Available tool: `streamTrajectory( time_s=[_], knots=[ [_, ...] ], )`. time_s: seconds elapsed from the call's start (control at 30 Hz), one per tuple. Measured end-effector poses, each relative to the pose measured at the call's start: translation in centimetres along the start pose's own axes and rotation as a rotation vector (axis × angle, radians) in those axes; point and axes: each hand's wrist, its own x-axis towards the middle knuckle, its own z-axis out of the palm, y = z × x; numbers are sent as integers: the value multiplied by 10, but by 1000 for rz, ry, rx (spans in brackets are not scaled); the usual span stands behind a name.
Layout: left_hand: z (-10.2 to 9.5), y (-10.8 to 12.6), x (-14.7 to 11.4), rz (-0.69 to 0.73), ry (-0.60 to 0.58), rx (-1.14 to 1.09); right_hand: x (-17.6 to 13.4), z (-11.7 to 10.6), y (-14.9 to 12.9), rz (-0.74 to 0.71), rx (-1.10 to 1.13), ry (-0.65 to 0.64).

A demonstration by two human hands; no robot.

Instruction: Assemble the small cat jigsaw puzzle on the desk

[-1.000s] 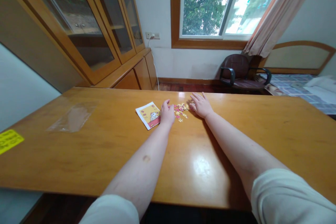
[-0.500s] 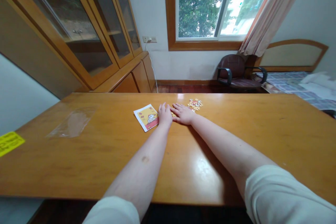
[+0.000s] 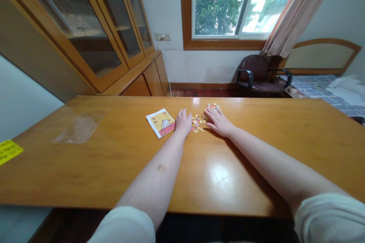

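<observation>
Loosely bent, our left hand's (image 3: pixel 183 122) fingers sit beside jigsaw puzzle pieces (image 3: pixel 197 120); whether they grip one, we cannot tell. Our right hand (image 3: pixel 219 122) spreads its fingers over more. Lying toward the wooden table's (image 3: pixel 196 167) far edge, the pieces look light and stiff, best pinched by their edges. Leftward, a yellow label (image 3: pixel 10 151) carries unreadable writing.

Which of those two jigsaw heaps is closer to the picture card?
The left heap, lower in the view; the other heap lies farther right, nearer the far edge of the table.
</observation>
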Motion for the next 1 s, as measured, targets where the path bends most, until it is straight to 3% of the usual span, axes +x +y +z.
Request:
streamTrajectory(
  time_s=[0.13, 0.37, 0.5, 0.63, 0.7, 0.8, 0.87, 1.0],
  knots=[
    [1, 4, -6, 30, -79, 156, -7, 6, 5, -2, -62, -99],
    [2, 3, -8, 131, -191, 283, 27, 5, 19, 81, -111, -106],
    [5, 2, -8, 159, -207, 304, 29, 5, 18, -10, -133, -54],
    [3, 7, -13, 236, -268, 304, 21, 8, 5, -84, -74, -96],
    [1, 9, -16, 262, -235, 317, 17, 8, -1, -91, -60, -113],
    [-3, 11, -18, 186, -95, 372, 11, 6, -4, -95, -41, -103],
    [-4, 9, -17, 103, -62, 391, 10, 5, 1, -18, -35, -49],
    [-2, 4, -14, 50, -109, 413, 17, 5, 26, 423, -42, 121]
  ],
)
